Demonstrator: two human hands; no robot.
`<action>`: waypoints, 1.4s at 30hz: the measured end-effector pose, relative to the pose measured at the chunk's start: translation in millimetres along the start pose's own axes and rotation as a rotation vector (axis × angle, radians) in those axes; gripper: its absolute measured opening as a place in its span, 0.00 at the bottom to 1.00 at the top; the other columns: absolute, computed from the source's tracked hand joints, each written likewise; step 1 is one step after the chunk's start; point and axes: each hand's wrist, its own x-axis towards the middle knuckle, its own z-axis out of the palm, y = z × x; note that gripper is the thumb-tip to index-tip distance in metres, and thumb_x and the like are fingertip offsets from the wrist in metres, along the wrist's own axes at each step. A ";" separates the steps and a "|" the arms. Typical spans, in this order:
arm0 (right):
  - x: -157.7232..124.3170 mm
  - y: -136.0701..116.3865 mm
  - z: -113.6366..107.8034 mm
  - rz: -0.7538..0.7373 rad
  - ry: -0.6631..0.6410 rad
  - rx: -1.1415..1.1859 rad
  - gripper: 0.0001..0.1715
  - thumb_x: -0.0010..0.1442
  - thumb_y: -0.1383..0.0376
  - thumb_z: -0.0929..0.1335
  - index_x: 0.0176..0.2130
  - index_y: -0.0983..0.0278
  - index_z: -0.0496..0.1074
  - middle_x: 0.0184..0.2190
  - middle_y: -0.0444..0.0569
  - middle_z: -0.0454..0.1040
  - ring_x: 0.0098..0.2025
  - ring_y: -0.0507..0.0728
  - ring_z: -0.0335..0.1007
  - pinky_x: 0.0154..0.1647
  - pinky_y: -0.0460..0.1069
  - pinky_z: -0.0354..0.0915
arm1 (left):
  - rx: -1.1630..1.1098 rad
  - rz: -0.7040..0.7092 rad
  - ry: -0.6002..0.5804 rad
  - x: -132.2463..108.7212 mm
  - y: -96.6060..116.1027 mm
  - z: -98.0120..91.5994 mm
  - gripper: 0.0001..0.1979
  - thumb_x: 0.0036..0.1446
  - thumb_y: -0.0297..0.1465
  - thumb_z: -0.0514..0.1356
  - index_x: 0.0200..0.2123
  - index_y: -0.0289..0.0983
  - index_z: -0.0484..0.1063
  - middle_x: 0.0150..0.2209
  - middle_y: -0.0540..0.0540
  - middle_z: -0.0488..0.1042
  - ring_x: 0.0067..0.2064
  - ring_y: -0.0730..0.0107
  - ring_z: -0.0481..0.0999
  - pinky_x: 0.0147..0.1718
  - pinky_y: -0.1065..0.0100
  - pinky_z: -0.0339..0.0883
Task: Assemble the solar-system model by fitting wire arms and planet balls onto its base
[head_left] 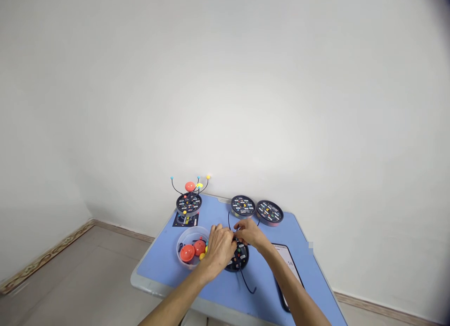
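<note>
A round black base (242,256) printed with small coloured planets lies on the table, partly covered by my hands. Thin curved black rods stick out from its middle; one rod (247,281) reaches toward the near edge, others point away behind my hands. My left hand (221,245) is closed over the left side of the base, its fingertips at the centre, and what they grip is hidden. Over the far side, my right hand (249,233) pinches at a thin black rod near the centre. The fingers of both hands nearly meet.
Left of my hands stands a clear tub (179,255) with red half-balls, small yellow balls and black pieces. Behind it, an assembled planet model (189,203) rests by a black card (179,220). Two round cases (243,205) sit at the back. A phone (288,260) lies under my right forearm.
</note>
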 end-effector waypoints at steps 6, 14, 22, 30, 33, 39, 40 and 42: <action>1.8 1.5 5.5 0.006 0.026 -0.111 0.14 0.65 0.61 0.69 0.48 0.66 0.72 0.43 0.48 0.76 0.38 0.54 0.75 0.37 0.52 0.73 | 0.008 -0.022 -0.038 1.2 -1.1 3.5 0.09 0.58 0.26 0.58 0.34 0.35 0.79 0.37 0.40 0.81 0.47 0.53 0.74 0.45 0.58 0.61; -9.4 -4.3 -4.5 -0.071 0.090 -0.177 0.12 0.61 0.70 0.70 0.47 0.68 0.72 0.33 0.44 0.77 0.31 0.52 0.75 0.32 0.48 0.71 | -0.015 -0.056 -0.044 -2.9 0.1 4.5 0.08 0.58 0.28 0.59 0.36 0.33 0.79 0.39 0.38 0.80 0.49 0.51 0.73 0.48 0.56 0.62; -46.6 -16.3 -36.0 -0.185 0.300 -0.158 0.20 0.54 0.68 0.65 0.47 0.68 0.74 0.33 0.51 0.81 0.34 0.57 0.77 0.35 0.49 0.67 | -0.089 -0.056 0.016 -11.2 -10.7 -25.8 0.08 0.60 0.34 0.62 0.36 0.37 0.79 0.38 0.43 0.80 0.46 0.57 0.74 0.48 0.62 0.63; -122.4 -38.5 10.6 -0.494 0.298 -0.135 0.15 0.60 0.57 0.64 0.37 0.59 0.77 0.30 0.49 0.79 0.26 0.57 0.70 0.29 0.49 0.64 | -0.022 -0.215 0.006 -46.3 -102.7 -65.2 0.10 0.62 0.27 0.57 0.37 0.38 0.79 0.39 0.43 0.79 0.45 0.59 0.74 0.44 0.65 0.63; -121.6 -52.8 52.0 -0.561 0.161 -0.223 0.12 0.63 0.64 0.64 0.34 0.59 0.77 0.32 0.47 0.79 0.29 0.55 0.72 0.32 0.47 0.63 | 0.038 -0.233 -0.050 -56.3 -123.1 -61.3 0.12 0.61 0.24 0.56 0.36 0.38 0.80 0.39 0.41 0.77 0.46 0.57 0.73 0.44 0.64 0.63; -76.1 -81.4 108.8 -0.448 0.174 -0.679 0.17 0.65 0.76 0.60 0.37 0.65 0.76 0.38 0.54 0.79 0.36 0.57 0.77 0.32 0.47 0.61 | 0.117 -0.218 -0.149 -58.2 -127.5 -48.1 0.17 0.60 0.19 0.52 0.37 0.37 0.80 0.40 0.39 0.77 0.49 0.55 0.72 0.46 0.61 0.62; -67.3 -85.6 113.9 -0.431 0.171 -0.710 0.18 0.64 0.77 0.60 0.38 0.67 0.77 0.38 0.56 0.79 0.38 0.58 0.77 0.33 0.48 0.63 | 0.129 -0.224 -0.158 -57.4 -126.6 -46.8 0.16 0.60 0.19 0.51 0.37 0.36 0.80 0.40 0.38 0.77 0.50 0.54 0.72 0.47 0.60 0.62; -51.5 -93.5 121.6 -0.398 0.161 -0.770 0.17 0.64 0.79 0.61 0.41 0.69 0.76 0.40 0.58 0.79 0.41 0.59 0.77 0.37 0.49 0.66 | 0.151 -0.242 -0.173 -55.4 -124.6 -45.2 0.15 0.60 0.20 0.52 0.37 0.35 0.79 0.41 0.36 0.78 0.50 0.52 0.72 0.47 0.58 0.62</action>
